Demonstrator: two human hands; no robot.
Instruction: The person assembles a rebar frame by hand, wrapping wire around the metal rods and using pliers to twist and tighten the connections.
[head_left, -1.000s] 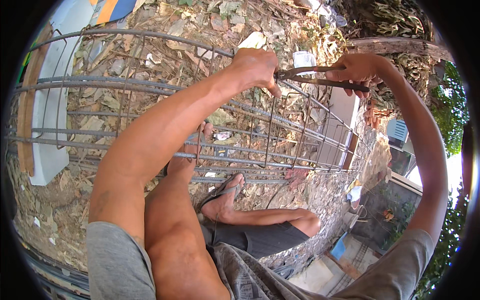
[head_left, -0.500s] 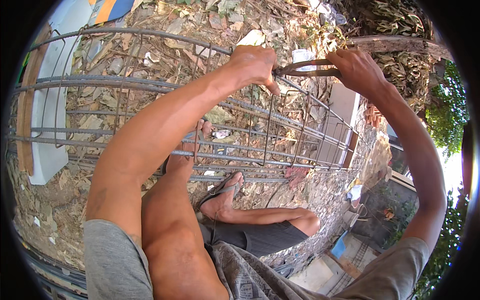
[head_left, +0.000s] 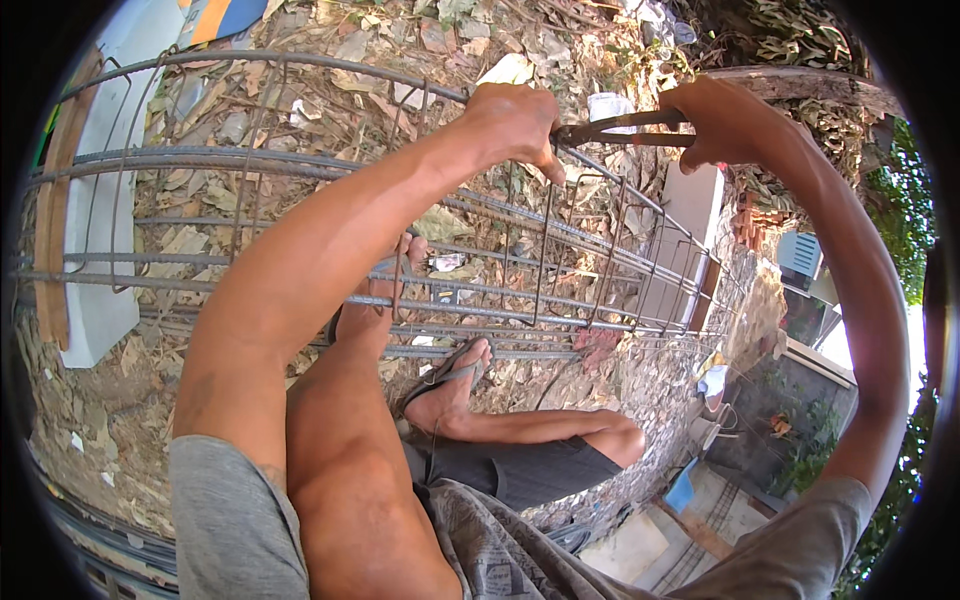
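Note:
My left hand (head_left: 515, 122) is closed around the far long bar of a steel rebar cage (head_left: 215, 160), which stretches from left to right in front of me. My right hand (head_left: 735, 122) grips the handles of dark metal pincers (head_left: 610, 126). The handles stand slightly apart. Their jaws meet the bar right beside my left fingers; what the jaws bite on is too small and partly hidden to tell. Thin bent stirrups (head_left: 541, 260) loop around the long bars at intervals.
A pale block with a wooden strip (head_left: 105, 230) lies under the cage's left end, another pale block (head_left: 690, 205) under its right. Dry leaves and litter cover the ground. My sandalled feet (head_left: 447, 390) are beside and under the bars. A log (head_left: 810, 90) lies at the far right.
My right hand has shifted slightly right, and its grip on the pincers' handles looks looser. The left hand stays on the bar, nearly unmoved.

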